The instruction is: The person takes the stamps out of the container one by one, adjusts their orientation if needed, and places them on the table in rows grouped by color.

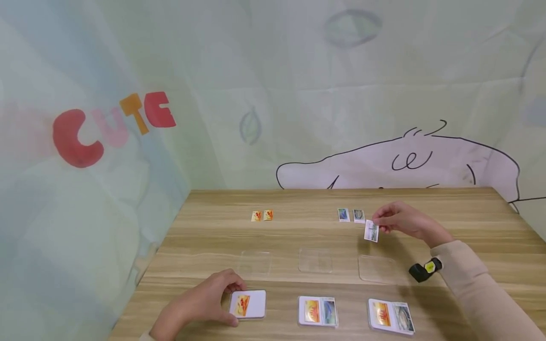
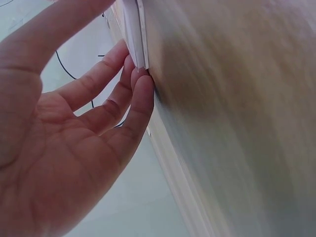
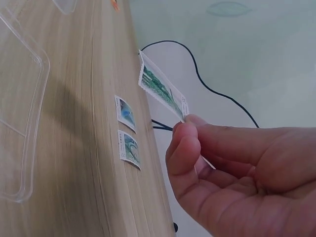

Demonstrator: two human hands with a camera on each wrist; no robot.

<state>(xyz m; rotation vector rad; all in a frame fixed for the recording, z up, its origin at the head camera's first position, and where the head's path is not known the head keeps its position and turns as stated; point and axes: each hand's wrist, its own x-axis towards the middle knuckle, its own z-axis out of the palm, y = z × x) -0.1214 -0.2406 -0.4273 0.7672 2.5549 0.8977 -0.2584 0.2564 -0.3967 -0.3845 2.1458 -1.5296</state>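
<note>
My right hand (image 1: pixel 398 219) pinches one green landscape postage stamp (image 3: pixel 160 89) by its edge, thumb against fingers, above the far right of the table. Two more stamps lie just left of it: a blue-green one (image 1: pixel 343 215) and a grey-green one (image 1: pixel 359 216). At the near left, my left hand (image 1: pixel 213 296) holds the side of a stack of white cards (image 1: pixel 256 303), thumb at the near edge and fingers at the far edge. An orange stamp (image 1: pixel 242 305) is on the left half of its top card. In the left wrist view, the fingertips (image 2: pixel 143 91) meet the stack's edge.
Two orange stamps (image 1: pixel 262 215) lie at the back left. Three clear plastic pieces (image 1: pixel 314 260) form a row across the middle. Two card stacks, a middle one (image 1: pixel 317 311) and a right one (image 1: pixel 391 316), each show an orange and a green-blue stamp. A printed cloth (image 1: pixel 256 94) hangs behind.
</note>
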